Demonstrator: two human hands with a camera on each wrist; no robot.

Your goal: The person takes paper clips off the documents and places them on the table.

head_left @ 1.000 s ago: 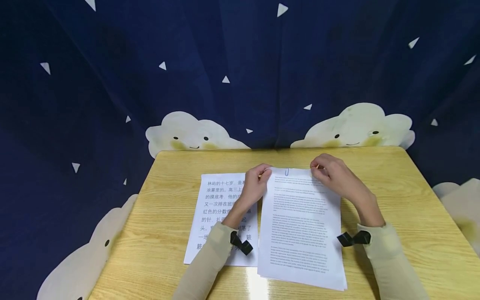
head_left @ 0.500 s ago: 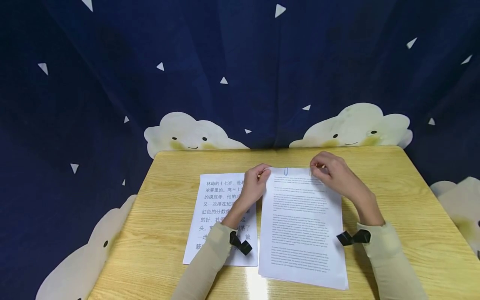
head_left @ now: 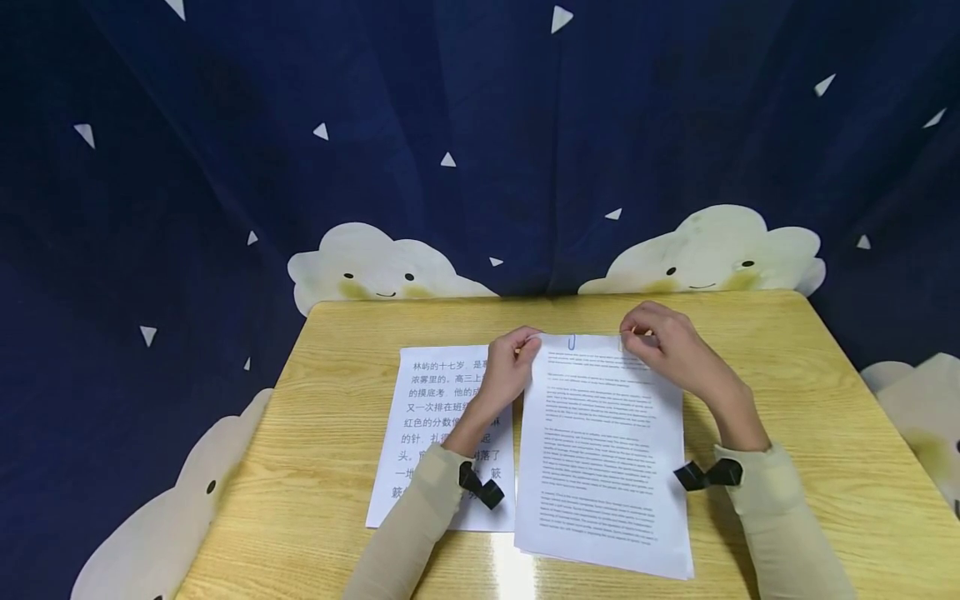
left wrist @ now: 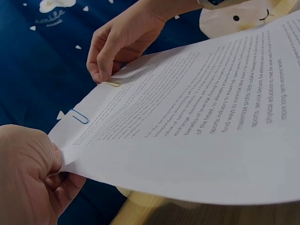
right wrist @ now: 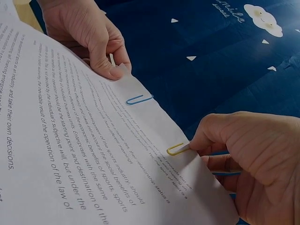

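Barely any shift since earlier frame; yellow paperclip point(left wrist: 112, 84) pinched in fingers of right hand point(head_left: 675, 350), long axis crossing top edge of printed sheets point(head_left: 600, 467); left hand point(head_left: 510, 371) pinches their corner; blue paperclip point(head_left: 572, 342) between.

Printed paper point(left wrist: 206, 159), corner in left hand point(left wrist: 29, 168), blue paperclip point(left wrist: 80, 116) on the edge, yellow paperclip point(left wrist: 113, 84) at right hand point(left wrist: 124, 40)

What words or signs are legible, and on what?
Left page: "林屿的十七岁"
Left page: "红色的分数"
Clipped page: "more long-term economic benefits"
Clipped page: "and take their own decisions."
Curtain: "smile"; word beneath unclear.
Other print: partly legible, otherwise too small, blurred or covered.
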